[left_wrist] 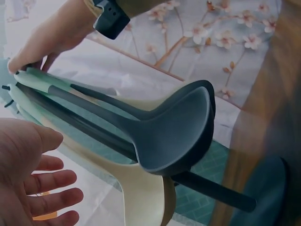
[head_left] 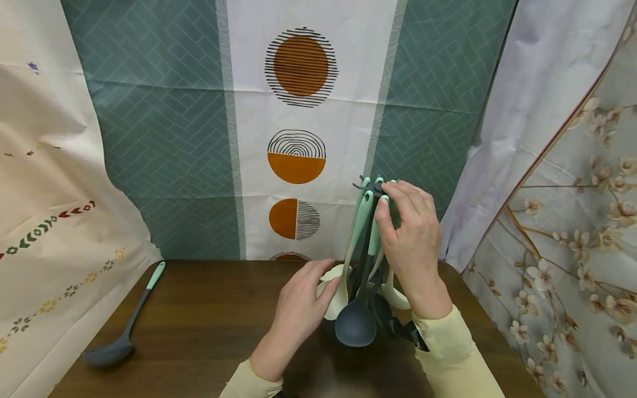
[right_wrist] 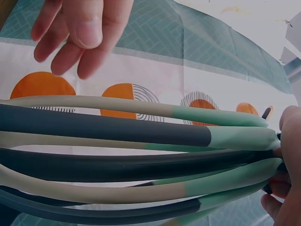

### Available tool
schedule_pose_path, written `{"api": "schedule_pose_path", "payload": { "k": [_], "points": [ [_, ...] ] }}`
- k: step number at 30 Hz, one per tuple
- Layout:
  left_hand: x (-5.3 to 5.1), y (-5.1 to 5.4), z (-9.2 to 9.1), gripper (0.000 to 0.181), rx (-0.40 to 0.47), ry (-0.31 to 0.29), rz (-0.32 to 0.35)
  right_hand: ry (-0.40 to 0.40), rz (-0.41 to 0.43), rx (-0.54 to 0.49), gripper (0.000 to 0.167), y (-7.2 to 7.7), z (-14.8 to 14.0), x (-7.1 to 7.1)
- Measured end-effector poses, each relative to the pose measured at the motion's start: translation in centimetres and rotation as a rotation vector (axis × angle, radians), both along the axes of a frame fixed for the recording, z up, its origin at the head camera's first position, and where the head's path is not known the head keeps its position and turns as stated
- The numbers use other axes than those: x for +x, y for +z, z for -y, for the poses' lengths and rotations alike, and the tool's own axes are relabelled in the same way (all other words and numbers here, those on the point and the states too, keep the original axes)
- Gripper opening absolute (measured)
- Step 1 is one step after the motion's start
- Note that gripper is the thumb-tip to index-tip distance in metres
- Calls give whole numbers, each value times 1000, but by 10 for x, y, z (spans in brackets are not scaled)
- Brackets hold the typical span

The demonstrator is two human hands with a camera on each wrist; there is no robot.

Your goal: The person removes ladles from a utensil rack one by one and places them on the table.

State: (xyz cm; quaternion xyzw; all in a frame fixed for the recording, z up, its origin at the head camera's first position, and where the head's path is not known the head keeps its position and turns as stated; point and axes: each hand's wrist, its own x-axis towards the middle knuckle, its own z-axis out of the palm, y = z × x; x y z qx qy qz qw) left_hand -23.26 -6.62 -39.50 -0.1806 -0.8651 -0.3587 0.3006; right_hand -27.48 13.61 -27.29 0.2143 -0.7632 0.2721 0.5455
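A dark utensil stand (head_left: 374, 189) holds several hanging utensils with mint-green handle ends, among them a dark grey ladle (head_left: 355, 326) in front and a cream utensil with a deep bowl (head_left: 339, 303) on its left. My right hand (head_left: 413, 237) grips the top of the stand, thumb and fingers around the hooks; the handles partly hide the exact hold. Close to the cream bowl, my left hand (head_left: 302, 301) has its fingers spread and relaxed, holding nothing. In the left wrist view the stand's round base (left_wrist: 268, 193) shows below the ladle.
Apart from the stand, a dark grey ladle-like utensil with a mint handle (head_left: 111, 352) lies at the left end of the brown wooden table (head_left: 209, 315). A patterned curtain (head_left: 164, 166) hangs behind the table, with a floral curtain (head_left: 572, 265) along the right.
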Motion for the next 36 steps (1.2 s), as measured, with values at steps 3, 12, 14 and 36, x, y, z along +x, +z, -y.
{"api": "schedule_pose_path", "payload": {
  "k": [3,12,14,36],
  "points": [
    [-1,2,-3,38,13,-7,9,4,-8,0,40,0,1,0],
    [-4,3,-12,34,54,-18,39,9,10,-12,38,-4,3,0],
    [-5,1,-14,32,58,-24,46,7,12,-10,39,-5,4,0],
    [-21,-6,-24,19,7,-33,33,-3,-8,-2,38,0,1,0]
  ]
}}
